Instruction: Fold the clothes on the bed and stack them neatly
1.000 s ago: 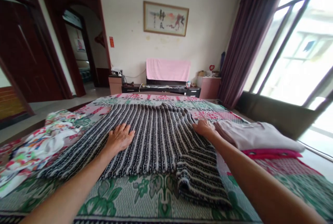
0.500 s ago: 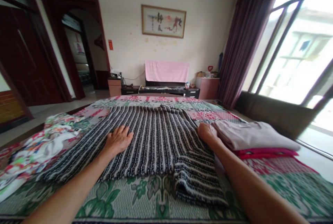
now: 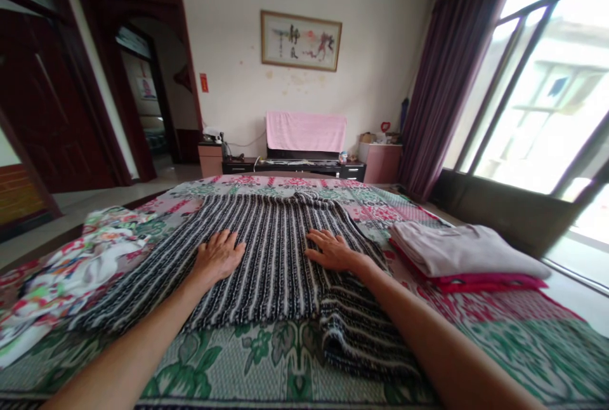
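Observation:
A black-and-white striped knit sweater [image 3: 271,257] lies spread on the patterned bedspread [image 3: 257,356]. Flat on its left part rests my left hand [image 3: 221,254], fingers apart. My right hand [image 3: 332,249] lies on the right part of the knit, its fingers spread and holding nothing. One sleeve [image 3: 359,330] of the sweater, at the right, points down toward me, with my right forearm passing over its edge. The other sleeve [image 3: 128,296] stretches out to the lower left, partly behind my left forearm.
Right of the sweater sits a stack of folded clothes, a light grey garment [image 3: 471,248] on top of a red one [image 3: 490,283]. A crumpled colourful printed cloth [image 3: 90,257] lies at the left. Beyond the bed stands a low cabinet with a pink cloth [image 3: 307,131] above it.
My right hand has moved left from the sweater's right edge beside the folded stack onto the knit, and its closed fingers have spread. My left hand has stayed in place.

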Motion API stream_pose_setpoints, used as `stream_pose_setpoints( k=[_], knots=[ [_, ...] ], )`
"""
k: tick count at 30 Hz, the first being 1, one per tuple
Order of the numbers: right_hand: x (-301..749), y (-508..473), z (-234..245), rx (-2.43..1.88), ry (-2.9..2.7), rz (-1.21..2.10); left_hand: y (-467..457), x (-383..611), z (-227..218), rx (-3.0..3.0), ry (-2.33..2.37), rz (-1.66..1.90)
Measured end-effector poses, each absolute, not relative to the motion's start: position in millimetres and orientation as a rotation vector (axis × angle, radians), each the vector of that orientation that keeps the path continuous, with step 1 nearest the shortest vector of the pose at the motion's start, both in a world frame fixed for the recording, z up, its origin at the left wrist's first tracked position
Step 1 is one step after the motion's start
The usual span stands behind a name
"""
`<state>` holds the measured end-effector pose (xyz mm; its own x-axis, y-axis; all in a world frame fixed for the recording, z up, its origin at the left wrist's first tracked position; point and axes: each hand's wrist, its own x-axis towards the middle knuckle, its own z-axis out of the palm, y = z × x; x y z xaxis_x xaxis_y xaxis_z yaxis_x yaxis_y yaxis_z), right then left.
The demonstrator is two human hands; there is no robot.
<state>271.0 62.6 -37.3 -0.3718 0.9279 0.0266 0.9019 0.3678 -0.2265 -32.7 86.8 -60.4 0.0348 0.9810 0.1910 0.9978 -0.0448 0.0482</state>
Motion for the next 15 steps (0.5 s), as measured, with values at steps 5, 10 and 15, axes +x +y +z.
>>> stream_pose_setpoints(
  k=[5, 10, 15],
  knots=[
    [271.4, 80.4, -26.1, -1.713, -2.487, 0.270, 87.1, -32.8, -59.6, -2.201, -2.095, -0.241],
    [269.8, 106.7, -25.9, -1.842, -2.438, 0.297, 86.7, -32.9, -59.1, -2.199, -2.107, -0.238],
    [288.4, 103.5, -33.2, -1.874, -2.388, 0.289, 84.4, -33.1, -58.0, -2.205, -2.083, -0.237]
  ],
)
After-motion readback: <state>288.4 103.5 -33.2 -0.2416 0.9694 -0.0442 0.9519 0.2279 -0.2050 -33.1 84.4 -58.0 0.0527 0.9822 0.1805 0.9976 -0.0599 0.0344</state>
